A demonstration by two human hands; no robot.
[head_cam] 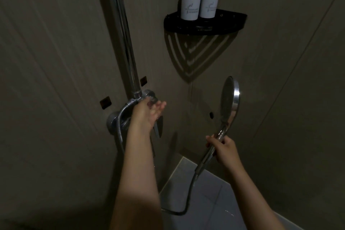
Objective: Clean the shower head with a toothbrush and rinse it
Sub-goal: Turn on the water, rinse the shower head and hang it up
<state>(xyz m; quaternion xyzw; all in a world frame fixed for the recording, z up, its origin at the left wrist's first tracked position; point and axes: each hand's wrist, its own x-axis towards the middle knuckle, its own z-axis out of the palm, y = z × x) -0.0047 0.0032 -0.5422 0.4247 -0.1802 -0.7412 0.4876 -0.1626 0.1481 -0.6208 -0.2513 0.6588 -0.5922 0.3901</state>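
Shower head (230, 99): one, handheld, up in the air to the right of the mixer. Its disc is nearly edge-on, with the grey spray face turned left.

Nearest is the hose (188, 196), one, flexible metal. It droops in a loop over the floor tiles (214, 188) and runs back up to the mixer. It will likely tug and swing the head, so allow slack.

Right hand (223, 148) grips the handle (222, 129) low down, fingers curled round it and thumb across. It looks like a firm hold.

Handling guess: a rigid chromed body, light to moderate in weight, top-heavy at the disc, slick once wet. The nozzle face should take bristles fine. The best grip is probably the handle just under the disc, for control while scrubbing. The rim is a second option.

Left hand (147, 112) is at the mixer valve (115, 121), fingers nearly straight and spread, laid over its top above the lever (158, 127). It holds nothing, and the thumb is hidden. No spray is visible. Toothbrush count is zero in view.

Farther off is one chrome riser pipe (123, 30), rising from the mixer.

Farthest is one black corner shelf (233, 18) carrying two dark pump bottles (190, 0), which stand upright, side by side and touching.
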